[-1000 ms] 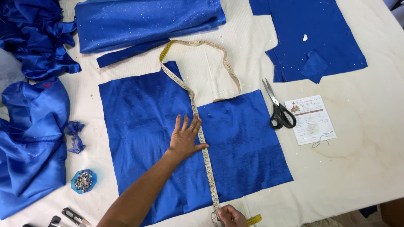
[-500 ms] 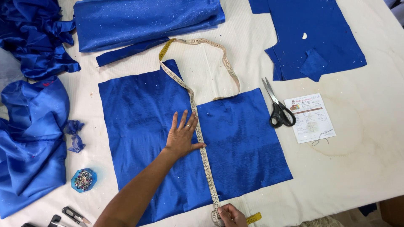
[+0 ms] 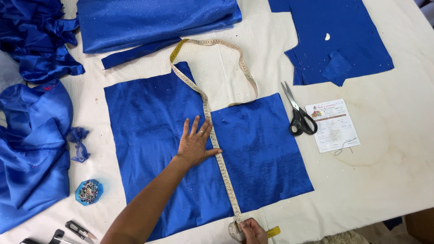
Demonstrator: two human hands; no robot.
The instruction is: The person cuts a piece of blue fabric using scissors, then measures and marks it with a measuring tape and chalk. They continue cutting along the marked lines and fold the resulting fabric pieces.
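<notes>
On shiny blue fabric (image 3: 158,135): left hand (image 3: 194,144) fingers splayed flat; right hand (image 3: 253,231) fingers pinching cloth measuring tape (image 3: 221,165).

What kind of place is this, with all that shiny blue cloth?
Probably a tailor's or dressmaker's workroom. A measuring tape lies stretched across blue fabric on a cutting table, with scissors and a pin holder nearby.

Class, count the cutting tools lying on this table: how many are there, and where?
2 clearly: black-handled scissors right of the blue cloth panel, and small thread snips at the bottom-left edge. A dark tool beside the snips is cut off.
</notes>
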